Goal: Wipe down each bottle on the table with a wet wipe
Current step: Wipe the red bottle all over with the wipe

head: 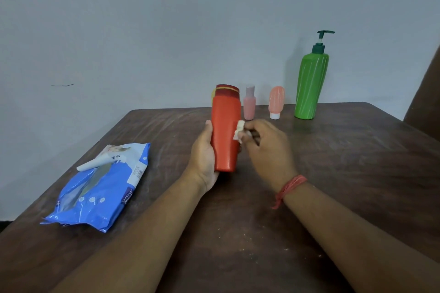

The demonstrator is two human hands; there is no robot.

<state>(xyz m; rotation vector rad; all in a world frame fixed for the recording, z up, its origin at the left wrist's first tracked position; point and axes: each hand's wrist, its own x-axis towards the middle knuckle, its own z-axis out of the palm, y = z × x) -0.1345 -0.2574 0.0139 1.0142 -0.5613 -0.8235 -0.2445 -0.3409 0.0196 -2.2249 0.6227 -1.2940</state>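
Your right fingers [245,137] are pinched together on a small bunched wet wipe [238,131], and the wipe touches the right side of the red bottle [225,131] about halfway up its body. Your right hand [266,147] sits just beside the bottle, with a red thread band [289,187] around the wrist.

Your left hand [203,157] grips the same bottle from its left side and underneath: the thumb lies along the left edge, and the other fingers curl round behind it, mostly hidden. The bottle is held upright, a little tilted, its base lifted above the tabletop [333,173] and its dark red cap on top.

Behind it, near the far edge of the tabletop, stand three more bottles in a row: a small pink bottle [249,104], then a pink tube [276,102] standing on its white cap, then a tall green pump bottle [309,85] furthest to the right. They stand apart from one another.

To your left, well apart from the bottles, lies a blue wipes pack [102,188] with its flap peeled open
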